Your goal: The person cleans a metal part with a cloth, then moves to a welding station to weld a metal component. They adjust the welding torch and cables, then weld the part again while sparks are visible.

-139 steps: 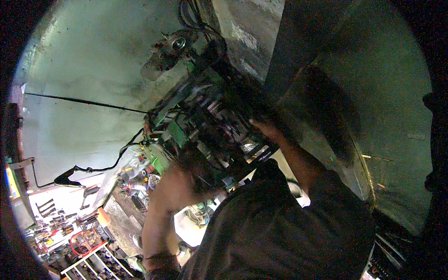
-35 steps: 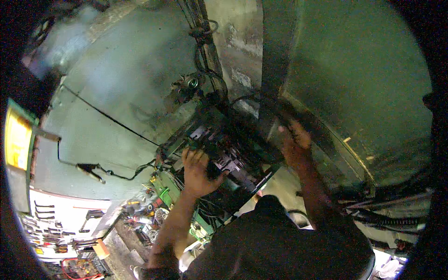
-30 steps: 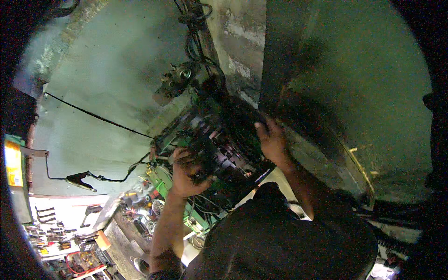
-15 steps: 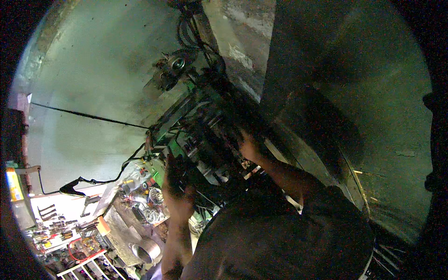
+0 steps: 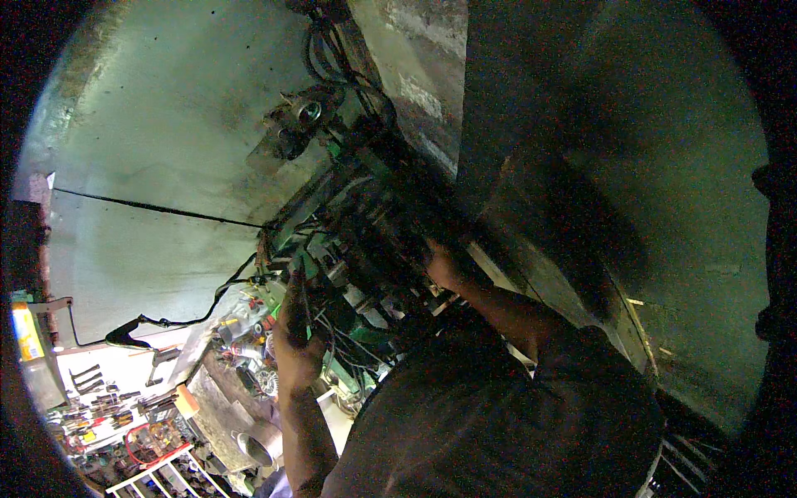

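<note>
A dark, greasy machine (image 5: 374, 220) with green-painted metal parts fills the middle of the view. Beside its left side is my left hand (image 5: 299, 332), raised, with fingers stretched upward near the green parts; the dimness hides their tips, and I make out nothing held. Thin dark wires (image 5: 344, 349) run just right of this hand. My right hand (image 5: 442, 264) reaches to the machine's right side, its fingers lost in the shadow there. Whether it grips a part cannot be seen.
A cluttered bench (image 5: 220, 407) at lower left carries a metal pot (image 5: 253, 446) and loose parts. Tools (image 5: 100, 407) lie farther left, behind a white rack (image 5: 154, 477). A lamp-like fitting (image 5: 309, 112) and cables (image 5: 324, 50) stand above the machine. A black cord (image 5: 158, 203) crosses the pale wall.
My left hand has shifted slightly left, uncovering more wires and green metal beside it. The right hand stays nearly in place. The view has tilted a little.
</note>
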